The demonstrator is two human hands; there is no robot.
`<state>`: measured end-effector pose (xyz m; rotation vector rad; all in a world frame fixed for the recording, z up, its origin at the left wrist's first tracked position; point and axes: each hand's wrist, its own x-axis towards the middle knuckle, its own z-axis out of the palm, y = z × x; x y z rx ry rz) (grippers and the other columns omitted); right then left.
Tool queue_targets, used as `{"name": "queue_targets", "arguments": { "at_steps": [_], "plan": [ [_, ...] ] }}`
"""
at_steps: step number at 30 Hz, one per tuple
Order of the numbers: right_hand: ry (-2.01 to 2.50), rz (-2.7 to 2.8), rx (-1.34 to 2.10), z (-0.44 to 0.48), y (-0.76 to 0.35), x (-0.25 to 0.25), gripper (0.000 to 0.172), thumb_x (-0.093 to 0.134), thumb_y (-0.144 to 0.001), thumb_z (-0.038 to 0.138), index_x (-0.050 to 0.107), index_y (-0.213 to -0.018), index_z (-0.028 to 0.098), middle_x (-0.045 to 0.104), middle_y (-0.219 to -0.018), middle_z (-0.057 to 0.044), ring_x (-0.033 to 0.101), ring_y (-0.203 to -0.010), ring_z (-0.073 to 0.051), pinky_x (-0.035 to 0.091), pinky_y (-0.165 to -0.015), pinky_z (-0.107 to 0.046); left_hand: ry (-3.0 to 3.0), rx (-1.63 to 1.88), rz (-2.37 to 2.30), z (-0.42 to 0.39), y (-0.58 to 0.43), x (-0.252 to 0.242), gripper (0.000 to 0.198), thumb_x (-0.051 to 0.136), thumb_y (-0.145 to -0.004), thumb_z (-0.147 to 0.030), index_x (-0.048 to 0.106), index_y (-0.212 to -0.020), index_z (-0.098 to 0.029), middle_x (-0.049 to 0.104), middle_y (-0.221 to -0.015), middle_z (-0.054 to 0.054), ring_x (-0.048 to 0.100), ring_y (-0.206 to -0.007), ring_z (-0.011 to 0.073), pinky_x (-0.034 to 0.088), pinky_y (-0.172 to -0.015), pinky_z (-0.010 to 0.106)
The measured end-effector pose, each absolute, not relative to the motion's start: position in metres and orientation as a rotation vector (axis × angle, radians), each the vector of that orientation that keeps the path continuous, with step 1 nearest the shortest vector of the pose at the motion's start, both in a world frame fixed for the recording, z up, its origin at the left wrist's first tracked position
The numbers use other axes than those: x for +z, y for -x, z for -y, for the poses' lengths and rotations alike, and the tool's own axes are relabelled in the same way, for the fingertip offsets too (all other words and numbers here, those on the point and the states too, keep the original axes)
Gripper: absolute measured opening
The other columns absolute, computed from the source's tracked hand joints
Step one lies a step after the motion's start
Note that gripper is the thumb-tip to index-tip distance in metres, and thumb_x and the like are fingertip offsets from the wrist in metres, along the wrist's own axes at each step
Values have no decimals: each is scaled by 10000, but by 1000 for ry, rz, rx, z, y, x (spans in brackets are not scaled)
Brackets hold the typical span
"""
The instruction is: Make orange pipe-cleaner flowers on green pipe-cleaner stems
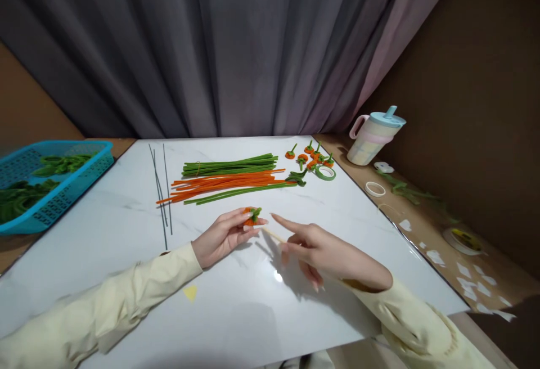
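My left hand point(228, 235) pinches a small orange pipe-cleaner persimmon point(248, 221) with a green leafy top, just above the table. To its right, my right hand point(310, 248) has its index finger stretched toward the persimmon. A thin pale stick point(274, 235) is held between the thumb and curled fingers of that hand, its tip near the left fingertips. Beyond the hands lie a bundle of green pipe cleaners point(230, 165), loose orange pipe cleaners point(219, 182) and a few separate green ones point(240, 192).
Finished orange pieces with green stems point(302, 159) sit at the back right beside a roll of green tape point(325, 173). Dark wires point(159, 189) lie at left, near a blue basket point(76, 194). A lidded cup point(374, 137) and paper scraps point(466, 284) are on the right.
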<state>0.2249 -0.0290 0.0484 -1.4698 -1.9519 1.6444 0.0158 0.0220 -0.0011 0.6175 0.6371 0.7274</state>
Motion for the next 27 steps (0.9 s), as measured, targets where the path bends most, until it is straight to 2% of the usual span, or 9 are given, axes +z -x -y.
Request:
{"name": "queue_targets", "arguments": {
  "at_steps": [3,5,7,11,15,20,23,27],
  "plan": [
    [1557,2262,953,12,-236,30,495,380,-901,179,313,-1387,120,563,-629,1,467,-473,-104,400,-532,-237,-550,691,-607,-25,-14,-2,235,512,-863,-109,512,-1097,-92,659,-964,147,581,-573,37,558,-769,211],
    [1535,2417,723,0,-240,20,353,396,-896,174,488,-1234,133,539,-600,-1,461,-514,-122,356,-526,-234,-523,671,-599,-25,-13,-3,243,524,-858,-120,483,-1098,-125,662,-942,134,577,-549,37,565,-723,205],
    [1540,2526,604,-9,-241,17,267,395,-901,172,544,-1120,146,559,-629,-17,475,-533,-130,337,-520,-235,-516,654,-588,-25,-12,-3,231,548,-845,-129,475,-1063,-144,663,-935,127,583,-544,40,564,-711,207],
    [1405,2619,363,-20,-239,21,220,395,-917,169,557,-1062,138,623,-836,-89,567,-717,-179,411,-615,-274,-538,619,-606,-23,-13,-3,241,582,-828,-149,465,-1039,-155,666,-932,126,628,-588,64,557,-712,196],
    [930,2438,253,-21,-235,21,191,444,-925,213,541,-1073,140,608,-1006,-113,541,-937,-192,446,-799,-333,-536,604,-616,-24,-13,-2,200,573,-834,-144,483,-1013,-148,668,-903,107,622,-576,58,554,-709,192],
    [723,2411,-66,-9,-226,17,214,372,-948,153,552,-1057,117,627,-938,-110,535,-892,-189,436,-729,-338,-553,528,-603,-23,-14,-6,190,544,-852,-137,529,-1037,-95,660,-850,98,632,-589,73,557,-693,188],
    [651,2482,-236,-6,-223,15,251,329,-954,133,571,-1003,87,634,-910,-127,533,-868,-197,439,-712,-343,-530,521,-611,-23,-15,-7,150,566,-837,-132,546,-984,-105,639,-763,50,621,-558,72,566,-672,198],
    [603,2505,-294,-6,-220,13,231,359,-945,125,581,-954,62,633,-877,-134,530,-828,-197,450,-693,-331,-508,531,-649,-22,-16,-6,192,600,-805,-107,517,-976,-121,632,-778,41,650,-576,86,568,-654,193]
  ]
}}
